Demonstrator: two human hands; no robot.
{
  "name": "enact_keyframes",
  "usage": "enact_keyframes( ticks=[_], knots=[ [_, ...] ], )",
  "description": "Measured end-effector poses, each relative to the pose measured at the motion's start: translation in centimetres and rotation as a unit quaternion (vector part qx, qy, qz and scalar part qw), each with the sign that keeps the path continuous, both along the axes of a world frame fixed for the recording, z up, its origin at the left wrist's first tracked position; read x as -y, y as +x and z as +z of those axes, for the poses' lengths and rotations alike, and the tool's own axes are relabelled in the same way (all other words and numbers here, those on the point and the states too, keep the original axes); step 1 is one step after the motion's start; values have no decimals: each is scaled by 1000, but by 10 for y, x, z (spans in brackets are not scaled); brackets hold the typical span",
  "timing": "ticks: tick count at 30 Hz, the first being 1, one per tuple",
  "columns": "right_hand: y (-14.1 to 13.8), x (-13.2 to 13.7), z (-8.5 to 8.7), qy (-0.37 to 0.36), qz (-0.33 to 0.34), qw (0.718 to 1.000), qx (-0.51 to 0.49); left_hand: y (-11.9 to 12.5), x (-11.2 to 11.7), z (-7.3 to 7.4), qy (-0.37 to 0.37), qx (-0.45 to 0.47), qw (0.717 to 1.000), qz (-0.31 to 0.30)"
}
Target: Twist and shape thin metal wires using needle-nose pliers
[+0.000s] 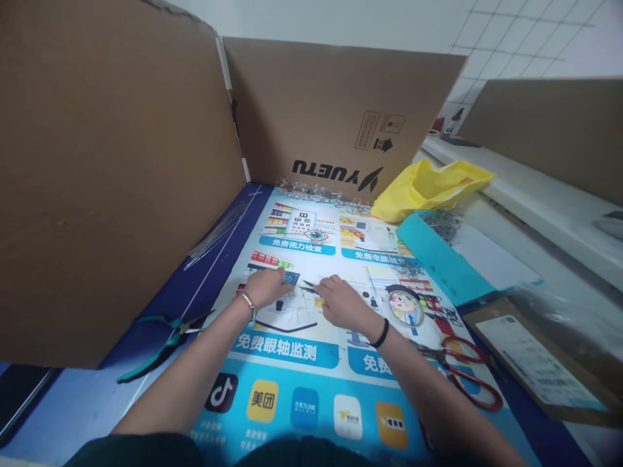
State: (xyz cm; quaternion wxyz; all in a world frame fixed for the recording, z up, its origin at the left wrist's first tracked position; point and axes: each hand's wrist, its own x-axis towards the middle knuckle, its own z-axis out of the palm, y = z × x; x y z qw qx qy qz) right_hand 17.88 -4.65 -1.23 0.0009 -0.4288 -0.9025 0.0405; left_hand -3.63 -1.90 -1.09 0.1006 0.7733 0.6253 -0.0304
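My left hand point(267, 287), with a silver bangle at the wrist, is closed in a pinch over the printed poster point(304, 373). What its fingertips hold is too small to make out. Close by on the right, my right hand point(343, 303), with a black band at the wrist, grips a small dark tool with two pointed tips point(308, 286). Those tips stand apart and face my left fingers. Green-handled pliers point(181, 326) lie beside my left forearm, jaws toward the poster. Red-handled scissors point(467, 363) lie right of my right forearm, which partly covers them.
Tall cardboard panels point(335, 110) stand at the left and back. Thin wires point(217, 235) lie on the left; wire scraps point(326, 192) line the back. On the right are a yellow bag point(428, 185), a teal sheet point(440, 256) and a labelled brown package point(540, 363).
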Motion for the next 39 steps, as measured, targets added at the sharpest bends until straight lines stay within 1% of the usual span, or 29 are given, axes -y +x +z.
enact_keyframes(
  ticks=[4, 7, 11, 15, 18, 20, 23, 26, 29, 31, 34, 39],
  knots=[
    [3, 15, -2, -13, 33, 998, -44, -3, 4, -1, -8, 7, 1000, -5],
    [7, 19, -5, -24, 41, 996, -81, -6, 2, -2, -13, 7, 1000, -2],
    [14, 14, -7, -31, 32, 994, -96, -16, -9, 0, -14, -4, 1000, 19],
    [19, 9, -8, -28, -4, 996, -86, -23, -23, 2, -8, -9, 999, 44],
    [20, 8, -6, -24, -25, 997, -67, -20, -34, 0, -3, -5, 998, 59],
    [20, 9, -5, -16, -26, 998, -49, -14, -40, -2, 1, 1, 998, 66],
    [21, 10, -3, -9, -31, 999, -26, -3, -43, 0, 11, 17, 998, 65],
    [22, 11, -3, -9, -32, 999, -16, 2, -37, 7, 28, 41, 998, 48],
    [23, 11, -4, 10, -26, 1000, -12, 3, -24, 15, 36, 63, 997, 18],
    [24, 11, -3, 23, -17, 1000, -7, 4, -13, 17, 24, 72, 997, -8],
    [23, 11, -4, 43, -1, 999, 7, 10, 1, 11, 0, 72, 997, -36],
    [23, 8, -11, 74, 9, 997, 18, 22, 10, -4, -10, 52, 998, -27]
  ],
)
